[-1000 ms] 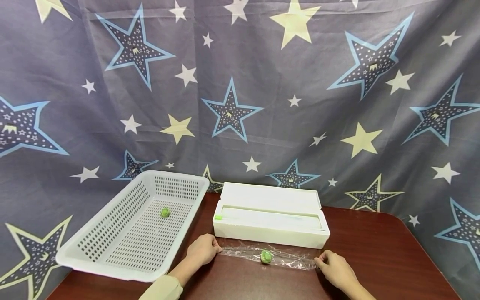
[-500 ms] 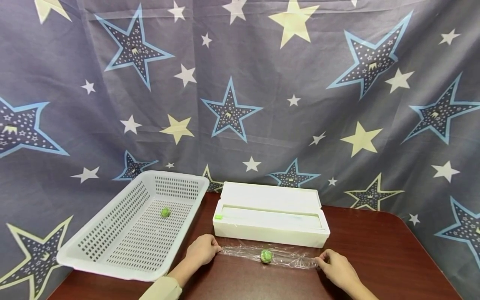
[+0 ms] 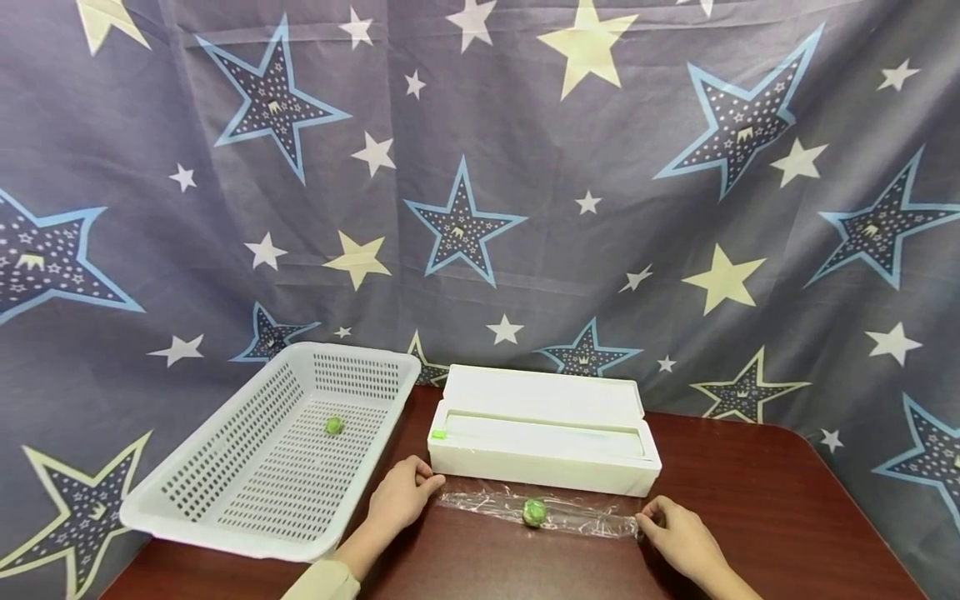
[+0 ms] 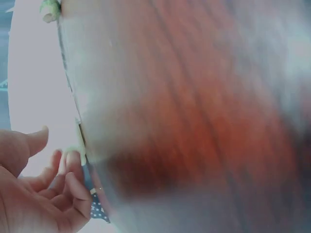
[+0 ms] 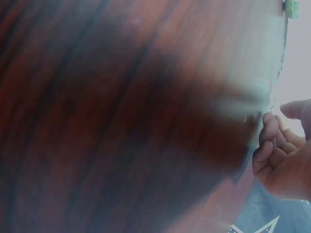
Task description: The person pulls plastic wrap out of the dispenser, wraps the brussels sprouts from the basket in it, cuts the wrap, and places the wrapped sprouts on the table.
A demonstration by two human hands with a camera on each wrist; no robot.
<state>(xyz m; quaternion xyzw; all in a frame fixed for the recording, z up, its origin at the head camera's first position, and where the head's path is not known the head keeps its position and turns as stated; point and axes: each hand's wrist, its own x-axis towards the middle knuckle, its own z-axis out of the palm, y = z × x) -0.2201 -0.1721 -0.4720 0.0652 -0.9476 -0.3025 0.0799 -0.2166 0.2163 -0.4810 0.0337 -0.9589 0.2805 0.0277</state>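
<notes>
Clear plastic wrap (image 3: 588, 522) is lying in a thin strip on the brown table (image 3: 480, 571), just in front of the white box (image 3: 536, 469). A green sprout (image 3: 534, 512) is sitting near the strip's middle. The left hand (image 3: 399, 498) is resting just beside the left end, its thumb standing apart from its loosely curled fingers, holding nothing that I can see. The right hand (image 3: 681, 537) is keeping its thumb and finger close together at the other end; I cannot tell whether they are pinching it.

I am thinking the wrap could be sticking to itself, since it is so thin and already full of creases. The sprout is round, so one hard tug on just one end could be sending it rolling off. With the left end looking free, that side could be curling up too.

The wrap's long side is running from left to right, one end pointing at each hand, with the right end leaning a little toward the person. It is going nearly the same way as the box's long front. The sprout is too round to be showing a clear long way.
</notes>
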